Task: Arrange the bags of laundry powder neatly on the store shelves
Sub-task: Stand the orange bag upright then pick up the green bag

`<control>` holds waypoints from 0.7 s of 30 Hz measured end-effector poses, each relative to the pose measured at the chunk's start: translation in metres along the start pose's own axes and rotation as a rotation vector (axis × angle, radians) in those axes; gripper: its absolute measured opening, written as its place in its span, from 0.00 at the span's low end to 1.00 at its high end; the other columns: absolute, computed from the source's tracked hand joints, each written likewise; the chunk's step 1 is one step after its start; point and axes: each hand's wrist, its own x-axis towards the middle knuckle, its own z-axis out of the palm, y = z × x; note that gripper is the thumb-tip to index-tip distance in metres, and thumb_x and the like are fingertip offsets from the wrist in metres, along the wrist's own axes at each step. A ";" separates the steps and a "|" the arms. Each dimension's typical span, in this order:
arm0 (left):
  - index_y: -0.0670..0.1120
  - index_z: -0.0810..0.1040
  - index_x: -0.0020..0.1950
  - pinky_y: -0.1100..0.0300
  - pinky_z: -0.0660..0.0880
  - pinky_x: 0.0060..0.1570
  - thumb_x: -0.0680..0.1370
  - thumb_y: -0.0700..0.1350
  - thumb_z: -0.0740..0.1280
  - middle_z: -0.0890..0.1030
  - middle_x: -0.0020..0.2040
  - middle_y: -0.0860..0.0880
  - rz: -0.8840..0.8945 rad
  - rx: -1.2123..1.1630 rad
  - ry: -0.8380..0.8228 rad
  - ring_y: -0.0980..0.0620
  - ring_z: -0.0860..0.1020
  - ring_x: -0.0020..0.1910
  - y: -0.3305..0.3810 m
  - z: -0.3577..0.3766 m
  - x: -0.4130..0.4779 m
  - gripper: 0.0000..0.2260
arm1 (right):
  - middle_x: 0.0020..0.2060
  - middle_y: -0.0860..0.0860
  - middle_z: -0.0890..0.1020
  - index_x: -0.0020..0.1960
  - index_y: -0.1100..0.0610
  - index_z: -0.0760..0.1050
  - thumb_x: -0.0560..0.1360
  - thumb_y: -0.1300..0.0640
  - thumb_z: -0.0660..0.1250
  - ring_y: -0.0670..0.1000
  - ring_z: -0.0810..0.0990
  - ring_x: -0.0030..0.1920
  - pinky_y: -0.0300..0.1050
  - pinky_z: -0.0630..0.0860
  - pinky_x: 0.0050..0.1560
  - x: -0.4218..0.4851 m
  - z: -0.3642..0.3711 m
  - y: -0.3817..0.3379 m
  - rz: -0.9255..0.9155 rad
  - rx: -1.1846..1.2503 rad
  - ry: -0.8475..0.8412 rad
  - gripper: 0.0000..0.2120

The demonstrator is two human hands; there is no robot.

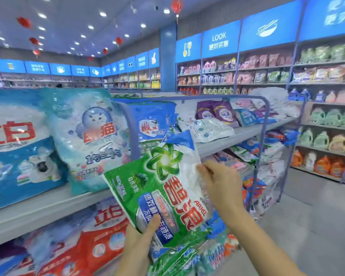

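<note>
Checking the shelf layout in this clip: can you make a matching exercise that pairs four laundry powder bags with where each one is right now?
Things:
1. green bag
2. pale cat-print bag
3. purple bags
4. red bag

Places:
A. below the shelf board, bottom left
B. held by the left hand and the right hand
C. right of the blue divider, farther along
D. standing on the shelf board, left of the divider

Pairs: 1-B; 2-D; 3-C; 4-A
</note>
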 end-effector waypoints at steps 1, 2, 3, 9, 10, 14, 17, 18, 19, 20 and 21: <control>0.37 0.71 0.51 0.64 0.69 0.56 0.77 0.41 0.63 0.73 0.49 0.52 -0.024 0.026 -0.013 0.56 0.71 0.39 -0.004 0.018 0.001 0.08 | 0.24 0.52 0.75 0.32 0.58 0.74 0.74 0.51 0.64 0.57 0.72 0.27 0.43 0.58 0.27 0.014 -0.008 0.015 -0.012 -0.041 0.016 0.16; 0.34 0.71 0.50 0.66 0.68 0.56 0.78 0.45 0.61 0.72 0.53 0.47 -0.035 0.047 -0.020 0.50 0.72 0.41 -0.009 0.033 0.003 0.13 | 0.26 0.54 0.77 0.32 0.58 0.73 0.75 0.50 0.63 0.58 0.75 0.30 0.44 0.60 0.30 0.027 -0.014 0.027 -0.018 -0.068 0.000 0.16; 0.32 0.70 0.56 0.63 0.67 0.58 0.76 0.49 0.63 0.72 0.59 0.43 -0.017 0.058 -0.009 0.45 0.74 0.49 -0.016 0.044 0.009 0.20 | 0.29 0.54 0.77 0.34 0.57 0.71 0.76 0.48 0.61 0.59 0.76 0.35 0.46 0.60 0.33 0.039 -0.018 0.037 -0.018 -0.094 -0.048 0.16; 0.45 0.69 0.66 0.48 0.69 0.61 0.50 0.61 0.78 0.78 0.60 0.46 0.007 -0.081 0.000 0.48 0.74 0.57 -0.048 0.104 0.051 0.47 | 0.32 0.48 0.70 0.46 0.57 0.68 0.81 0.49 0.53 0.57 0.74 0.36 0.47 0.61 0.35 0.076 -0.008 0.093 -0.025 -0.052 -0.033 0.12; 0.46 0.70 0.66 0.46 0.72 0.58 0.51 0.61 0.77 0.77 0.62 0.45 0.003 -0.101 -0.001 0.47 0.74 0.57 -0.052 0.112 0.058 0.46 | 0.31 0.49 0.72 0.47 0.56 0.67 0.81 0.48 0.52 0.57 0.74 0.35 0.47 0.61 0.34 0.078 -0.006 0.105 -0.027 -0.033 -0.026 0.13; 0.46 0.70 0.63 0.40 0.68 0.64 0.53 0.61 0.76 0.76 0.63 0.42 -0.069 -0.144 -0.047 0.46 0.75 0.59 -0.068 0.147 0.086 0.42 | 0.27 0.51 0.72 0.36 0.54 0.65 0.76 0.43 0.48 0.56 0.71 0.31 0.45 0.55 0.27 0.084 0.002 0.155 -0.050 -0.060 -0.037 0.18; 0.51 0.57 0.75 0.39 0.58 0.69 0.53 0.61 0.78 0.64 0.74 0.45 -0.040 -0.103 -0.039 0.44 0.65 0.71 -0.082 0.177 0.113 0.55 | 0.23 0.47 0.66 0.33 0.54 0.64 0.75 0.44 0.50 0.54 0.68 0.29 0.42 0.55 0.27 0.102 0.013 0.195 -0.028 -0.043 -0.076 0.18; 0.50 0.52 0.76 0.41 0.56 0.70 0.57 0.59 0.75 0.60 0.75 0.45 -0.027 -0.085 -0.032 0.43 0.61 0.73 -0.084 0.186 0.122 0.54 | 0.22 0.46 0.67 0.32 0.54 0.65 0.75 0.45 0.51 0.54 0.68 0.29 0.45 0.56 0.28 0.113 0.017 0.210 -0.039 -0.035 -0.085 0.18; 0.45 0.52 0.76 0.42 0.58 0.70 0.60 0.57 0.71 0.59 0.75 0.43 -0.011 -0.049 -0.025 0.42 0.61 0.73 -0.088 0.188 0.136 0.51 | 0.22 0.47 0.68 0.31 0.55 0.65 0.77 0.47 0.53 0.55 0.68 0.28 0.47 0.58 0.30 0.127 0.017 0.224 -0.047 -0.014 -0.073 0.19; 0.40 0.55 0.75 0.42 0.62 0.68 0.60 0.57 0.69 0.62 0.74 0.40 -0.004 -0.007 -0.019 0.39 0.63 0.71 -0.093 0.190 0.151 0.48 | 0.21 0.49 0.68 0.30 0.55 0.64 0.78 0.49 0.55 0.53 0.67 0.26 0.47 0.57 0.31 0.147 0.015 0.243 -0.019 0.008 -0.038 0.20; 0.38 0.58 0.74 0.43 0.64 0.66 0.60 0.60 0.68 0.63 0.72 0.37 -0.040 0.066 -0.004 0.38 0.64 0.70 -0.094 0.197 0.162 0.48 | 0.21 0.50 0.65 0.28 0.55 0.61 0.80 0.51 0.57 0.51 0.63 0.25 0.48 0.55 0.32 0.169 0.007 0.258 0.032 0.048 0.014 0.22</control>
